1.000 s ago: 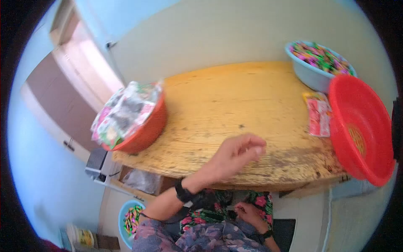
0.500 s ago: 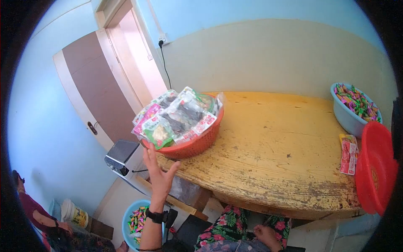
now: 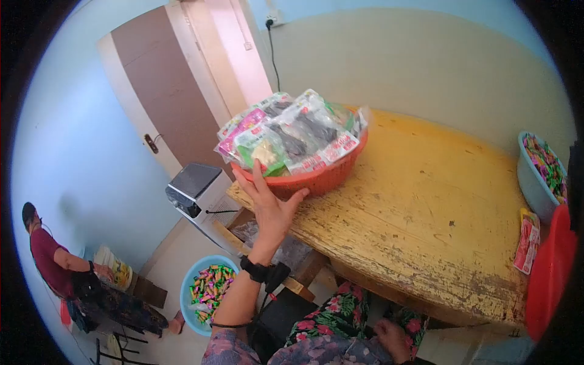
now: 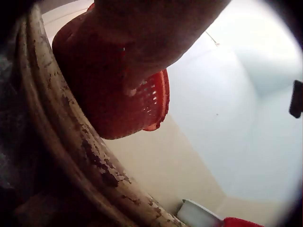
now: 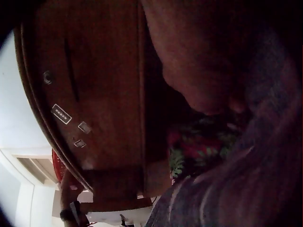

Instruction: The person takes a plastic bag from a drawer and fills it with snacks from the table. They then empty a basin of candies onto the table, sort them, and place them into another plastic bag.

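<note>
My left hand (image 3: 271, 213) reaches to the near side of an orange-red plastic basket (image 3: 319, 180), fingers spread and nearly straight. Two fingertips come up at the basket's rim and the thumb points out along its wall. From the left wrist view, the thumb lies against the perforated side of the basket (image 4: 152, 97). Heaped above the rim are several clear and printed food packets (image 3: 292, 137). Low in the head view, my right hand (image 3: 392, 340) rests on the flowered trousers with loosely bent fingers and nothing visible in it.
The basket stands at the left end of a worn yellow table (image 3: 413, 201). To the right are a blue basin (image 3: 538, 182) of wrapped sweets, a red-and-white packet (image 3: 527, 240) and a tilted red basin (image 3: 552, 274). Another blue basin (image 3: 188, 298) sits on the floor; a person (image 3: 52, 255) stands at left.
My left hand has gone from over the table's front to the basket's near rim. The view has turned left, and another person has come into sight. The right hand stays on the lap.
</note>
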Action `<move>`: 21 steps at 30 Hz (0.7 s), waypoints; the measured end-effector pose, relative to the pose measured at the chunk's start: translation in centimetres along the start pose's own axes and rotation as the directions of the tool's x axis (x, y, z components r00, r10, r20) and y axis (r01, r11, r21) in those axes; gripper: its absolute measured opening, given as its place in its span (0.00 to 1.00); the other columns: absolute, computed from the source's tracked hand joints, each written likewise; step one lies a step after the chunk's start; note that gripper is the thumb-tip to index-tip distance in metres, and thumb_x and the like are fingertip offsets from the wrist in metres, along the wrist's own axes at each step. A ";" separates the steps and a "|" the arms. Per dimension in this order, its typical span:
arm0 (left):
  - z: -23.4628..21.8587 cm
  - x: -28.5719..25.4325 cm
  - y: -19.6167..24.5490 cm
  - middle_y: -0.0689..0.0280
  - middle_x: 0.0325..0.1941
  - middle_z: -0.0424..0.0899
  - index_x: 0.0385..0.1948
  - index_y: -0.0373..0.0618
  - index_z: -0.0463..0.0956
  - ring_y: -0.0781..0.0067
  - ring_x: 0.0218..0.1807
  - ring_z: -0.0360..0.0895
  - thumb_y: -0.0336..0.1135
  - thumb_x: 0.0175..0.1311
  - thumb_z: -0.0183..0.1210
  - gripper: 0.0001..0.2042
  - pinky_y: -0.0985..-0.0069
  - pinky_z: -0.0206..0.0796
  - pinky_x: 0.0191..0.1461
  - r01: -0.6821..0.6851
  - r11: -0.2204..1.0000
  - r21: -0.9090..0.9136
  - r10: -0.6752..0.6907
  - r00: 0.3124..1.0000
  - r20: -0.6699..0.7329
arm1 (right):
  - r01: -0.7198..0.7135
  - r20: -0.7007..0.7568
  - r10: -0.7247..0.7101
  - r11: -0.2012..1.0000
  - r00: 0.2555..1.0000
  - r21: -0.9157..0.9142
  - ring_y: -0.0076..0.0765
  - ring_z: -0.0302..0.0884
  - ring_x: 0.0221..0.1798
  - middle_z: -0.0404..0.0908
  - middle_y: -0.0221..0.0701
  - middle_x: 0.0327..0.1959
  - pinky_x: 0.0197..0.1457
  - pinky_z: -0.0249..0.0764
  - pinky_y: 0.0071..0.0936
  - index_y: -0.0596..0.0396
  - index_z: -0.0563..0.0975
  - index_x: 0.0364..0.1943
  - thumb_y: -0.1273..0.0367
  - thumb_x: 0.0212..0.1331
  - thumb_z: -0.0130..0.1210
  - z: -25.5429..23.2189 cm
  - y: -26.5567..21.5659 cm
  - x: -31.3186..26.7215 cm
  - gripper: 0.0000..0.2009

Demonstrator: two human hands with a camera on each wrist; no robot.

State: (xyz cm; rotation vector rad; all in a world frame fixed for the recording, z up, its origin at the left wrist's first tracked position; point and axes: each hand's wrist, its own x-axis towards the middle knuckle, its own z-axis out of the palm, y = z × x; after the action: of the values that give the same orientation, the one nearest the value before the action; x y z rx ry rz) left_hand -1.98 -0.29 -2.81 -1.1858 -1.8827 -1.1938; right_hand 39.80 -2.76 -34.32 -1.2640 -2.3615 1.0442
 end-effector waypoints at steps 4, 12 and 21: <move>3.2 1.6 -0.5 0.34 0.83 0.28 0.80 0.45 0.47 0.33 0.84 0.41 0.52 0.48 0.82 0.61 0.53 0.52 0.81 0.014 0.997 -0.080 -0.013 1.000 0.021 | 0.001 0.024 -0.003 0.998 1.000 0.058 0.36 0.89 0.32 0.88 0.36 0.34 0.39 0.80 0.35 0.52 0.83 0.44 0.65 0.67 0.61 0.7 0.7 0.3 0.08; 10.5 8.5 -5.3 0.28 0.81 0.25 0.78 0.39 0.49 0.26 0.83 0.40 0.57 0.48 0.81 0.61 0.54 0.52 0.80 0.060 0.998 -0.008 -0.057 0.974 0.217 | -0.121 0.113 0.102 0.978 0.988 0.172 0.37 0.89 0.32 0.88 0.36 0.33 0.38 0.80 0.35 0.52 0.82 0.45 0.66 0.68 0.59 -1.1 -1.0 0.2 0.08; 15.5 11.3 -6.8 0.22 0.78 0.23 0.77 0.36 0.49 0.22 0.83 0.32 0.58 0.47 0.80 0.61 0.54 0.52 0.80 0.062 0.998 0.009 -0.062 0.959 0.275 | -0.282 0.219 0.255 0.954 0.942 0.103 0.47 0.88 0.38 0.88 0.37 0.34 0.43 0.81 0.43 0.48 0.84 0.45 0.63 0.64 0.61 -2.3 -3.1 -0.1 0.10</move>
State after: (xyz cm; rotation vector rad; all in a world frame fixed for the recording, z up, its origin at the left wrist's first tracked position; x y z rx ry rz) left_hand -13.34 16.62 -2.21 -1.3595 -2.1376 -1.1060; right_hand 39.16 -2.85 -30.53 -1.5250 -2.2560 1.4532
